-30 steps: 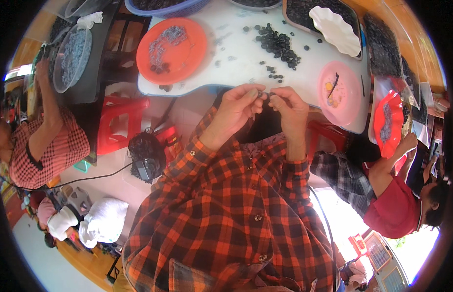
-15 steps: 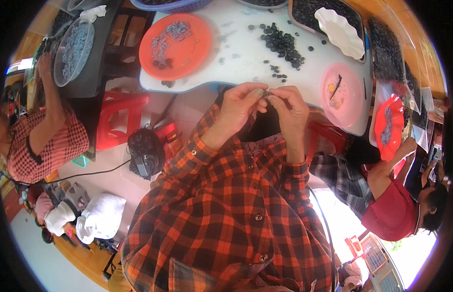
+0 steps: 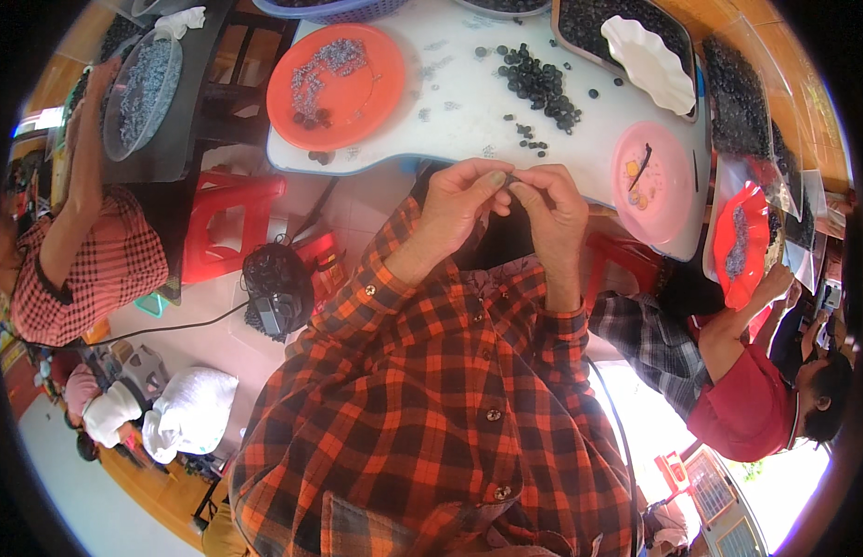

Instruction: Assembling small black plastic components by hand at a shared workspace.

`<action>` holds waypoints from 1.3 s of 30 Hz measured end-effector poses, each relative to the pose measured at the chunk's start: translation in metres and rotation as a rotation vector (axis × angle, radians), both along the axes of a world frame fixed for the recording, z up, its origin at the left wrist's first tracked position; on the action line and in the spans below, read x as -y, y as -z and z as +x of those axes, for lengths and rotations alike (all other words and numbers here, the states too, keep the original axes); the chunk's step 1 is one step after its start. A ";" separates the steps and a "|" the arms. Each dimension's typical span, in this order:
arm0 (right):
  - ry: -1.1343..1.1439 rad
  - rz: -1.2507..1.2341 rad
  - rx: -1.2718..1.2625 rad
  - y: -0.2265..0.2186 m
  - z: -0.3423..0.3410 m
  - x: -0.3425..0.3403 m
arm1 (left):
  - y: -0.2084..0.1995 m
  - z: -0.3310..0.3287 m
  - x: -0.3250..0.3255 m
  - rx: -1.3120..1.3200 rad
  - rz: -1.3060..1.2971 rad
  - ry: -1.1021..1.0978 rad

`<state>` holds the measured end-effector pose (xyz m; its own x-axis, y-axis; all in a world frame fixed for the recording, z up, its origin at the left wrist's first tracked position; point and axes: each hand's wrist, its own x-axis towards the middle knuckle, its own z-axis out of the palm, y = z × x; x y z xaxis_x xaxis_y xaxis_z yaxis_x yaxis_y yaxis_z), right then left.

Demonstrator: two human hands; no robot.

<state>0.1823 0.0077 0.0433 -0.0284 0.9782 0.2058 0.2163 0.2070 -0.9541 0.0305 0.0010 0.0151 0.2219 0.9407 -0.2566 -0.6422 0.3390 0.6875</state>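
Observation:
Both my hands meet at the near edge of the white table (image 3: 450,139), fingertips almost touching. My left hand (image 3: 457,206) is closed in a pinch, thumb against forefinger. My right hand (image 3: 554,209) pinches from the other side. Between the fingertips is a small dark piece (image 3: 510,179), mostly covered, its kind unclear. Beyond my hands lies a loose pile of small black round pieces (image 3: 541,88). To the left, an orange-red plate (image 3: 371,119) carries small silvery-blue bits (image 3: 343,58) and a few dark pieces. A pink dish (image 3: 668,218) on the right holds a thin dark strip and small yellowish bits.
At the far right a tray (image 3: 563,39) of black pieces has a white wavy-edged dish (image 3: 647,70) resting on it. A blue basket (image 3: 343,13) stands at the far edge. Red stools (image 3: 232,227) stand below the table. Co-workers sit at left (image 3: 88,260) and right (image 3: 742,399).
My hands stay almost in place, with slight finger movement around the small dark piece. At left, the co-worker's forearm has moved farther up beside the bowl.

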 end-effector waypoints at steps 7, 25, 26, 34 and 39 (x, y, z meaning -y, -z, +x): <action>-0.003 0.019 0.136 -0.013 -0.006 0.002 | 0.000 0.000 0.000 -0.030 0.029 -0.005; -0.043 0.073 0.447 -0.012 -0.013 0.001 | 0.007 -0.007 0.002 -0.183 -0.003 0.011; -0.044 0.073 0.447 -0.012 -0.013 0.002 | 0.007 -0.008 0.002 -0.193 -0.007 0.025; -0.058 -0.082 0.287 -0.013 -0.016 0.005 | 0.010 -0.011 0.002 -0.162 -0.031 0.034; -0.087 -0.055 0.265 -0.019 -0.016 0.004 | 0.011 -0.012 0.002 -0.133 -0.003 0.029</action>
<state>0.1659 0.0040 0.0626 -0.1586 0.9791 0.1271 0.4430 0.1856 -0.8771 0.0185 -0.0014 0.0036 0.2130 0.9334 -0.2887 -0.5349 0.3587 0.7650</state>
